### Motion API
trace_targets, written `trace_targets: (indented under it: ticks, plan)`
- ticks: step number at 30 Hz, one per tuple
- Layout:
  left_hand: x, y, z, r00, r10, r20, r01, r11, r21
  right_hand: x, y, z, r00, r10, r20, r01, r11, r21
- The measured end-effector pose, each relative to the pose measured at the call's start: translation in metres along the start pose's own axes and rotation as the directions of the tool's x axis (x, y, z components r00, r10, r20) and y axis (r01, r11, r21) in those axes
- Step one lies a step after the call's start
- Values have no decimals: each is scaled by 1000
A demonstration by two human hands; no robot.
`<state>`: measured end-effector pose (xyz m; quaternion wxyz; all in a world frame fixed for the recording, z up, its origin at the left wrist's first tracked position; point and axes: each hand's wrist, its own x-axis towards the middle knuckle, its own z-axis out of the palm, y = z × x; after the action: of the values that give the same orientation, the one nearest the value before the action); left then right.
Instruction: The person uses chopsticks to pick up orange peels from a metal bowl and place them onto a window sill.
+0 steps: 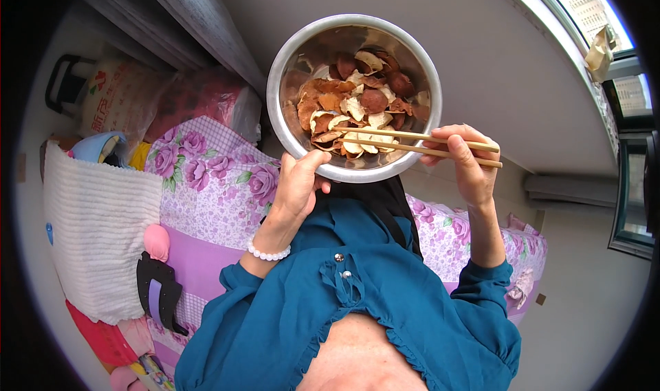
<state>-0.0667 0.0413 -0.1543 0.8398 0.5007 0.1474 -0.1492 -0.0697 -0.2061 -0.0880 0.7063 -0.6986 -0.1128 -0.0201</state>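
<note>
A round stainless steel bowl [278,120] is held up in front of my lap. My left hand [301,182] grips its near rim on the left, the thumb on top and the fingers underneath. Dried slices [356,107], some pale and some reddish brown, lie heaped inside; they look like dried fruit or mushroom. My right hand [466,159] holds a pair of wooden chopsticks [407,140] across the right rim. Their tips are slightly apart and reach the slices at the lower left of the heap. Whether they pinch a slice I cannot tell.
I sit on a bed with a purple floral sheet [211,200]. Left of me are a white ribbed blanket [103,226], a black strap-like item [159,293] and plastic bags [124,92] bearing writing. A grey curtain [196,25] hangs beyond; windows [631,97] are at the right.
</note>
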Motion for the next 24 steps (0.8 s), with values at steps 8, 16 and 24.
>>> trace_targets:
  ticks: [8,16,24]
  plan:
    - [-1,3,1,1000,-24,-7,24,1000,16,6,2,7,999,46,2,-46,999,17]
    - [-1,1,-1,1000,-25,13,25,1000,-10,14,11,0,994,101,-40,-98,992,80]
    - [0,0,-1,1000,-23,1,23,1000,-8,19,27,-18,931,297,-212,-178,876,449]
